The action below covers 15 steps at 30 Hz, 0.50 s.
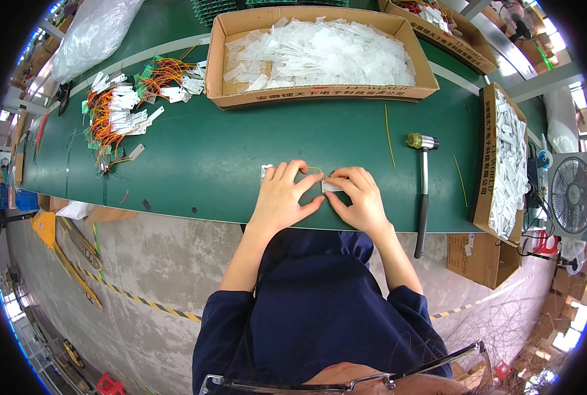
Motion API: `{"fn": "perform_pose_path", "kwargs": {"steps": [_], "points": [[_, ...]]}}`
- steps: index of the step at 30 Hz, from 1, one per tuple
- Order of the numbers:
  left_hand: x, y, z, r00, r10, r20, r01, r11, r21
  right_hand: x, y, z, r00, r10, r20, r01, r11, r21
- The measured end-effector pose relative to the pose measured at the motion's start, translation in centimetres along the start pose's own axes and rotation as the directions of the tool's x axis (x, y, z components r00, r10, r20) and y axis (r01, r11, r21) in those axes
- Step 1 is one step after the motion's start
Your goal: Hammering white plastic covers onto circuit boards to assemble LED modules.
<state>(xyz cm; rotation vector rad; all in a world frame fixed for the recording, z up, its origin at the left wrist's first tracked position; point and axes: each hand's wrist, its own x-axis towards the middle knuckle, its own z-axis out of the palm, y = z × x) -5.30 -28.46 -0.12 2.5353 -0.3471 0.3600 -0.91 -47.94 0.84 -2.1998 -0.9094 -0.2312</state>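
My left hand [281,196] and my right hand [360,197] meet at the table's near edge, fingers curled and fingertips almost touching. Between the fingertips is a small white flat piece [333,186], which my right thumb and fingers grip. A thin yellow wire [316,168] arcs beside my left fingertips. My left hand is closed in a loose pinch, but what its fingers hold is too small to make out. Another white piece [265,171] shows just left of my left hand, partly covered by it.
On the green table [241,138] stands a cardboard box [320,94] of clear plastic pieces. Wired white parts [126,112] lie far left. To the right are a hammer [424,184], loose yellow wires [389,135], a box [483,158] of white pieces and a fan [571,195].
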Motion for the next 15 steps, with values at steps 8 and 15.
{"fn": "perform_pose_path", "kwargs": {"steps": [8, 15], "points": [[0.0, 0.05, -0.13, 1.0, -0.009, 0.007, 0.009, 1.0, -0.005, 0.23, -0.34, -0.42, 1.0, -0.004, -0.02, 0.004, 1.0, -0.001], [-0.02, 0.04, -0.12, 1.0, -0.011, 0.022, 0.012, 1.0, -0.013, 0.01, 0.11, -0.76, 0.998, 0.005, 0.063, -0.004, 1.0, -0.022]]}}
